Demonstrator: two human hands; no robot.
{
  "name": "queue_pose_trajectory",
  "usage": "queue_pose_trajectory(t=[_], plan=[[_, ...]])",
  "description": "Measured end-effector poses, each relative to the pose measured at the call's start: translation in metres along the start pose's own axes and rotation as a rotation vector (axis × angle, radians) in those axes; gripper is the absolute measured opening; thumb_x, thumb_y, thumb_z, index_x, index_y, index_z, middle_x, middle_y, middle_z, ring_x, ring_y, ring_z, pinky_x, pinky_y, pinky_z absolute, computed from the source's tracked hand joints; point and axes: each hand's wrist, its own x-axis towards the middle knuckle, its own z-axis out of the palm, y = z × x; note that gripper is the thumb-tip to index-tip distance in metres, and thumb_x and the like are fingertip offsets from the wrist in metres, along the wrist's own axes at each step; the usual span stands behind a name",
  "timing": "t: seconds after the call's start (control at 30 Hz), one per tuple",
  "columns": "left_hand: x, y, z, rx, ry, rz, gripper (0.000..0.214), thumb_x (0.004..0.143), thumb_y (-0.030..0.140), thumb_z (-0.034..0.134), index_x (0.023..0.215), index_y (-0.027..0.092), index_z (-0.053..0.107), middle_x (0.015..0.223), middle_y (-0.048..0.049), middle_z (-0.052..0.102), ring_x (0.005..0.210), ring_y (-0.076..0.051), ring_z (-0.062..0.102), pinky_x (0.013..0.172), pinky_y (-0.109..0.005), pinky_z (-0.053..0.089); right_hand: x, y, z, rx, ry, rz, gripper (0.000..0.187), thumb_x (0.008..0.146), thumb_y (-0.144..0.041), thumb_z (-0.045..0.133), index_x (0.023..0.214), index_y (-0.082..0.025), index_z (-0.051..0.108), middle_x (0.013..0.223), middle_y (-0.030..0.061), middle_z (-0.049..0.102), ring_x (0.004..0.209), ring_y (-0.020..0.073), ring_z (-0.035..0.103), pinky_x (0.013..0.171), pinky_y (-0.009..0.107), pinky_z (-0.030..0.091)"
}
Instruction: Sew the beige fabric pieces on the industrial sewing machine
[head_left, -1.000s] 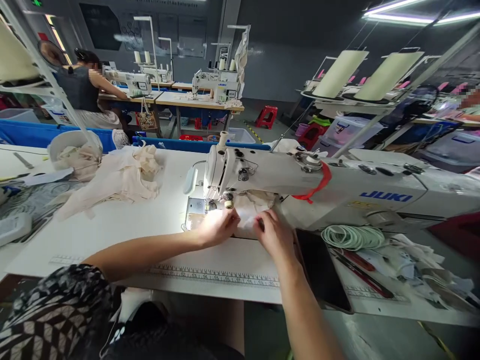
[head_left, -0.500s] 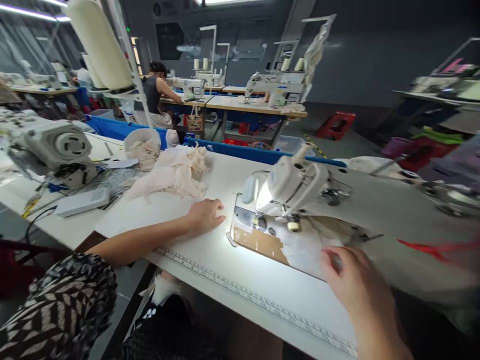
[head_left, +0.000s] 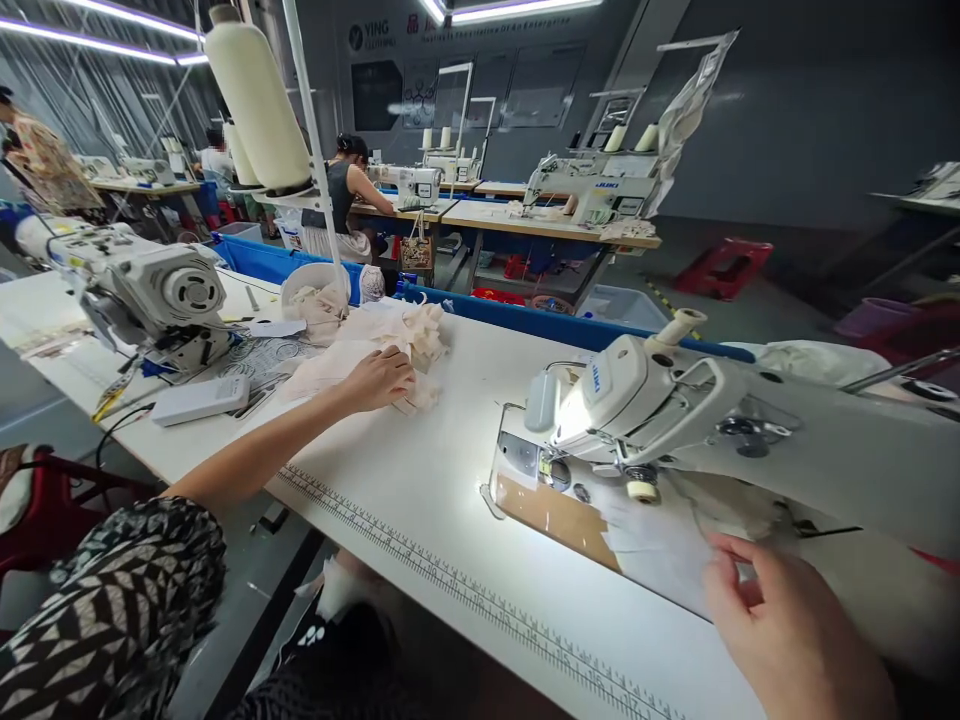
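My left hand (head_left: 381, 378) lies over the near right side of a loose pile of pale cream fabric pieces (head_left: 409, 335). Its fingers are slightly bent, spread on the cloth rather than closed round it. At the right, my right hand (head_left: 787, 615) hovers by the table's front part, near the bed of a white sewing machine (head_left: 637, 400). Its fingers curl loosely, with a gap to the thumb and nothing visible held. The machine's lamp lights the needle plate (head_left: 519, 455) and a brown patch (head_left: 559, 505) on the bed.
A second machine head (head_left: 165, 290), a white box (head_left: 201, 400) and a fabric-filled tub (head_left: 315, 295) stand at the left. A thread cone (head_left: 255, 100) rises behind them. A printed ruler (head_left: 450, 580) runs along the front edge. Beyond the blue trough (head_left: 517, 318), a person (head_left: 349, 200) sits sewing.
My left hand has moved left and away from me, from bare tabletop onto the fabric pile. The view has turned a little left. My right hand stays near the machine bed.
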Motion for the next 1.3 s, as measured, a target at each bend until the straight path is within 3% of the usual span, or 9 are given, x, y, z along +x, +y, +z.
queue_pose_trajectory(t=[0.2, 0.4, 0.53, 0.63, 0.8, 1.0, 1.13, 1.3], plan=[[0.008, 0.001, -0.001, 0.027, -0.066, 0.019, 0.008, 0.093, 0.017, 0.060, 0.090, 0.017, 0.068, 0.098, -0.0115, 0.071, 0.106, -0.028, 0.060, 0.096, -0.039, 0.046, 0.003, -0.006, -0.007, 0.011, -0.026, 0.141, 0.026, 0.090, -0.035, 0.044, 0.087, -0.023, 0.067, 0.079, 0.0095, 0.073, 0.055, 0.0211, 0.064, 0.049, 0.033, 0.043], [0.005, 0.003, -0.011, -0.126, -0.036, 0.110, 0.006, 0.088, 0.016, 0.055, 0.084, 0.020, 0.059, 0.099, -0.0106, 0.068, 0.102, -0.025, 0.061, 0.096, -0.035, 0.046, 0.008, -0.037, -0.019, 0.246, -0.212, 0.226, 0.023, 0.091, -0.033, 0.050, 0.092, -0.023, 0.071, 0.087, 0.0123, 0.078, 0.063, 0.0215, 0.069, 0.057, 0.032, 0.051], [0.005, 0.019, -0.008, -0.348, -0.044, 0.161, 0.003, 0.088, 0.019, 0.053, 0.086, 0.021, 0.052, 0.083, -0.0040, 0.066, 0.080, -0.019, 0.061, 0.081, -0.029, 0.047, 0.017, -0.085, -0.028, 0.452, -0.429, 0.016, 0.034, 0.101, -0.034, 0.045, 0.116, -0.022, 0.074, 0.109, 0.0092, 0.077, 0.086, 0.0207, 0.074, 0.074, 0.032, 0.057], [0.010, 0.039, -0.005, -0.554, -0.147, 0.135, 0.005, 0.095, 0.025, 0.050, 0.094, 0.021, 0.053, 0.075, 0.0003, 0.066, 0.067, -0.015, 0.061, 0.069, -0.024, 0.044, 0.026, -0.115, -0.027, 0.362, -0.518, -0.141, 0.043, 0.107, -0.035, 0.038, 0.130, -0.019, 0.071, 0.102, 0.0093, 0.073, 0.072, 0.0171, 0.067, 0.061, 0.030, 0.051], [0.027, 0.080, -0.004, -0.788, -0.346, 0.093, 0.012, 0.094, 0.027, 0.054, 0.093, 0.017, 0.061, 0.085, -0.0039, 0.078, 0.059, -0.010, 0.057, 0.060, -0.021, 0.039, 0.030, -0.133, -0.017, 0.164, -0.454, -0.292, 0.047, 0.109, -0.035, 0.034, 0.128, -0.017, 0.073, 0.091, 0.0091, 0.065, 0.065, 0.0161, 0.056, 0.058, 0.030, 0.039], [0.047, 0.125, 0.001, -1.029, -0.521, 0.099, 0.016, 0.089, 0.030, 0.062, 0.087, 0.016, 0.068, 0.072, 0.0000, 0.074, 0.057, -0.010, 0.053, 0.059, -0.022, 0.039, 0.024, -0.134, -0.019, 0.154, -0.421, -0.278, 0.043, 0.109, -0.034, 0.036, 0.117, -0.019, 0.075, 0.091, 0.0073, 0.062, 0.071, 0.0163, 0.052, 0.066, 0.030, 0.037], [0.062, 0.148, 0.010, -0.896, -0.519, 0.001, 0.008, 0.082, 0.023, 0.067, 0.078, 0.017, 0.068, 0.075, 0.0015, 0.071, 0.072, -0.013, 0.063, 0.067, -0.022, 0.044, 0.022, -0.133, -0.022, 0.169, -0.424, -0.256, 0.040, 0.108, -0.032, 0.039, 0.105, -0.019, 0.077, 0.089, 0.0061, 0.061, 0.070, 0.0159, 0.050, 0.067, 0.031, 0.037], [0.069, 0.156, 0.018, -0.632, -0.478, -0.058, 0.005, 0.081, 0.024, 0.069, 0.079, 0.020, 0.069, 0.082, 0.0038, 0.073, 0.081, -0.016, 0.065, 0.068, -0.024, 0.042, 0.022, -0.132, -0.020, 0.201, -0.408, -0.252, 0.040, 0.107, -0.030, 0.039, 0.123, -0.019, 0.075, 0.090, 0.0065, 0.062, 0.070, 0.0160, 0.050, 0.066, 0.031, 0.037]])
